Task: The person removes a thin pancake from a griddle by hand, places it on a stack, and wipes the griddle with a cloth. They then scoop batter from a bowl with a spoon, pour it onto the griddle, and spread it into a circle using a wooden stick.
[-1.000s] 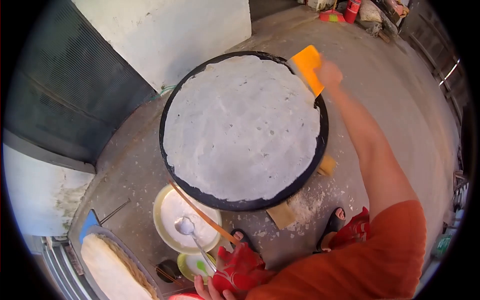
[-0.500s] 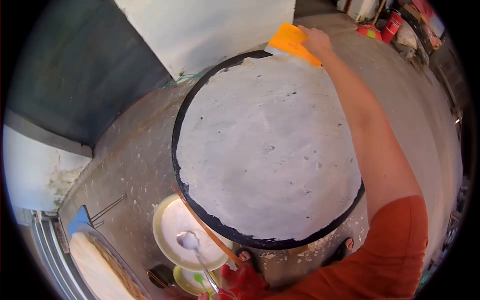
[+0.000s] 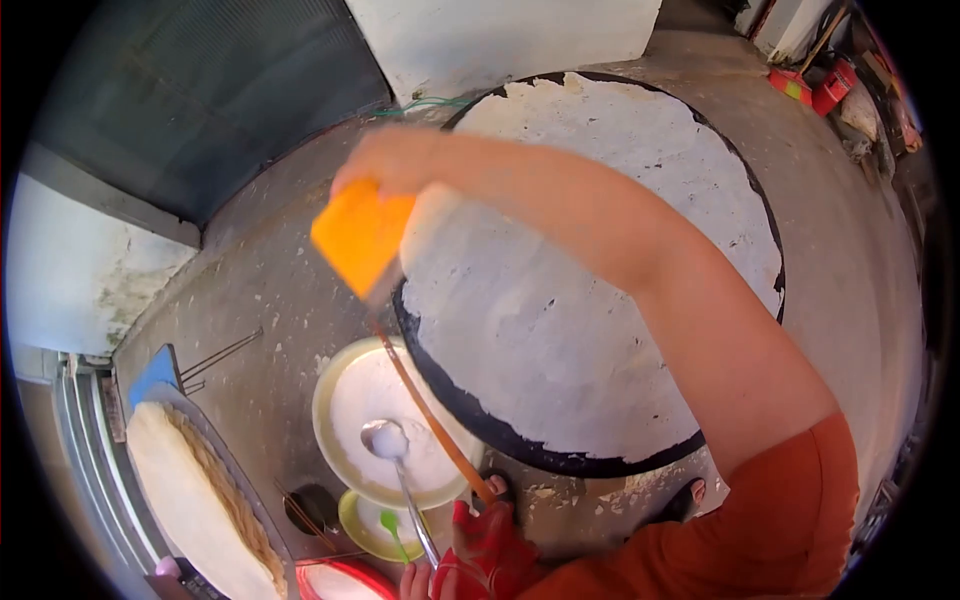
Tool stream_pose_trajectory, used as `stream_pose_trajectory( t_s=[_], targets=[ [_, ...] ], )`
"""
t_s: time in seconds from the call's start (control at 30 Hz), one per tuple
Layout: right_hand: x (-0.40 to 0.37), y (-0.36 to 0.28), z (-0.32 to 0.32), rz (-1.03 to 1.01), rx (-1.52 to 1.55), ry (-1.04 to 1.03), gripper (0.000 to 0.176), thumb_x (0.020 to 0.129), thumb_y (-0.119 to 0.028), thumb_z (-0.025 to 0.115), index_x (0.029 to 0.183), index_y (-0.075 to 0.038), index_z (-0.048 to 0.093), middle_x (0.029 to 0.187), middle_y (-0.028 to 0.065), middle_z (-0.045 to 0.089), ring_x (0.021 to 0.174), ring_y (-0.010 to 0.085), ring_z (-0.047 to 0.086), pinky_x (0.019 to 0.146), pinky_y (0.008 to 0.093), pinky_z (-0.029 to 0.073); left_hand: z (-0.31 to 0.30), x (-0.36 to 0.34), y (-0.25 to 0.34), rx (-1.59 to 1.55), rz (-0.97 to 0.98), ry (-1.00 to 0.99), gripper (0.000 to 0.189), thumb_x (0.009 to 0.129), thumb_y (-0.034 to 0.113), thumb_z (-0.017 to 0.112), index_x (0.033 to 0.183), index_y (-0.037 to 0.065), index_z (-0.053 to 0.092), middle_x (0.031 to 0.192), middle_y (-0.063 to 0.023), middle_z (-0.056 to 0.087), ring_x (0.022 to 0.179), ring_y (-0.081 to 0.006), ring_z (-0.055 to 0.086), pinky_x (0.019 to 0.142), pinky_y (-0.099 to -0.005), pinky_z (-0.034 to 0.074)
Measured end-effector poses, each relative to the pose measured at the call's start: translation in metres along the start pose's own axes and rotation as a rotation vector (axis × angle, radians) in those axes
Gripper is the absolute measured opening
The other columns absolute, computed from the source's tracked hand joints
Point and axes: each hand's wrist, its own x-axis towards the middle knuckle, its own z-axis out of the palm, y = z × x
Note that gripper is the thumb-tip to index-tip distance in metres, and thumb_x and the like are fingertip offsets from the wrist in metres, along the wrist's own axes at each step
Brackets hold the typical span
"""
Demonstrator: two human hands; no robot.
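My right hand (image 3: 385, 160), blurred by motion, is closed on an orange scraper (image 3: 362, 238) beyond the left rim of the round black griddle (image 3: 470, 420). A thin, pale sheet of batter (image 3: 560, 340) covers nearly all of the griddle, its edge ragged. At the bottom edge, my left hand (image 3: 425, 582) is partly cut off, with its fingers around the handle of a metal ladle (image 3: 384, 438). The ladle's bowl rests over white batter (image 3: 365, 400) in a cream-coloured basin (image 3: 325, 430).
A wooden stick (image 3: 430, 415) crosses the basin's right side. Below stands a green bowl (image 3: 352, 530) with a green utensil (image 3: 392, 525). Stacked pale flatbreads (image 3: 190, 490) lie at lower left. A white wall block (image 3: 500, 45) stands behind the griddle.
My right hand has swept the orange scraper from the griddle's far edge to its left side, nearer me. The view has shifted; my left hand stays by the ladle handle.
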Motion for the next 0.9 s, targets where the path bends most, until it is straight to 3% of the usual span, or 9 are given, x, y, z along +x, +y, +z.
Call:
stream_pose_trajectory(
  t_s=[0.13,0.17,0.23,0.27,0.4,0.47,0.6,0.77,0.9],
  targets=[
    [-0.009,-0.137,0.04,-0.289,0.187,-0.318,0.029,0.067,-0.01,0.059,0.094,-0.018,0.063,0.087,0.0105,0.063,0.084,0.0314,0.059,0.071,0.0418,0.047,-0.008,-0.013,-0.006,-0.024,0.067,0.003,0.04,0.082,0.022,0.051,0.114,-0.002,0.05,0.117,-0.02,0.046,0.112,-0.0405,0.038,0.095,-0.0501,0.03],
    [-0.028,-0.183,0.026,-0.096,0.288,-0.575,0.018,0.07,-0.013,0.056,0.084,-0.013,0.067,0.078,0.0115,0.063,0.077,0.0314,0.06,0.069,0.0426,0.047,-0.011,-0.018,-0.006,-0.025,0.066,0.003,0.04,0.082,0.022,0.051,0.114,-0.002,0.05,0.117,-0.02,0.046,0.112,-0.0405,0.038,0.095,-0.0501,0.03],
    [-0.087,-0.244,0.061,-0.246,0.331,-0.684,0.013,0.067,-0.016,0.057,0.073,-0.009,0.066,0.071,0.0116,0.063,0.067,0.0277,0.061,0.059,0.0395,0.048,-0.018,-0.027,-0.007,-0.076,0.077,-0.019,0.04,0.08,0.018,0.051,0.115,-0.002,0.049,0.12,-0.0214,0.043,0.113,-0.0413,0.036,0.096,-0.0501,0.03],
    [-0.116,-0.273,0.049,-0.567,0.129,-0.691,0.011,0.066,-0.016,0.057,0.068,-0.009,0.065,0.069,0.0093,0.063,0.065,0.0249,0.061,0.054,0.0386,0.047,-0.02,-0.031,-0.008,-0.078,0.086,-0.018,0.04,0.08,0.018,0.051,0.115,-0.002,0.049,0.12,-0.0214,0.043,0.113,-0.0413,0.036,0.096,-0.0501,0.03],
    [-0.226,-0.348,0.024,-0.557,0.056,-0.775,0.011,0.07,-0.019,0.056,0.066,-0.012,0.064,0.072,0.0035,0.062,0.071,0.0197,0.059,0.067,0.0332,0.042,-0.028,-0.058,-0.017,-0.112,0.149,-0.036,0.043,0.079,0.017,0.053,0.118,0.0,0.046,0.125,-0.0253,0.034,0.117,-0.0432,0.03,0.096,-0.0503,0.028],
    [-0.247,-0.36,-0.002,-0.361,0.088,-0.645,0.01,0.072,-0.019,0.054,0.071,-0.013,0.061,0.071,0.0047,0.061,0.069,0.0221,0.058,0.063,0.034,0.044,-0.028,-0.07,-0.021,-0.114,0.186,0.023,0.043,0.079,0.016,0.054,0.118,0.001,0.047,0.124,-0.0251,0.035,0.117,-0.0432,0.031,0.097,-0.0502,0.027],
    [-0.288,-0.368,-0.063,0.519,0.047,-0.389,0.018,0.073,-0.022,0.056,0.086,-0.009,0.055,0.066,0.0093,0.058,0.063,0.0288,0.059,0.056,0.0398,0.045,-0.025,-0.086,-0.024,-0.151,0.227,0.059,0.042,0.077,0.012,0.055,0.117,0.001,0.048,0.13,-0.0249,0.028,0.119,-0.0399,0.029,0.097,-0.0481,0.027],
    [-0.431,-0.298,-0.059,1.214,0.316,1.027,0.039,0.069,-0.024,0.069,0.098,-0.002,0.056,0.085,0.0109,0.063,0.075,0.0209,0.062,0.069,0.0292,0.049,-0.013,-0.095,-0.027,-0.224,0.287,0.127,0.038,0.076,0.009,0.051,0.112,0.0,0.049,0.127,-0.021,0.036,0.12,-0.0371,0.032,0.095,-0.0428,0.029],
    [-0.483,-0.279,-0.093,1.625,-0.016,1.075,0.037,0.067,-0.018,0.067,0.098,0.0,0.056,0.088,0.0138,0.063,0.078,0.0235,0.062,0.07,0.032,0.048,-0.004,-0.098,-0.027,-0.297,0.307,0.167,0.038,0.074,0.012,0.053,0.11,-0.002,0.05,0.124,-0.0218,0.039,0.117,-0.0403,0.033,0.095,-0.047,0.027]
  ],
)
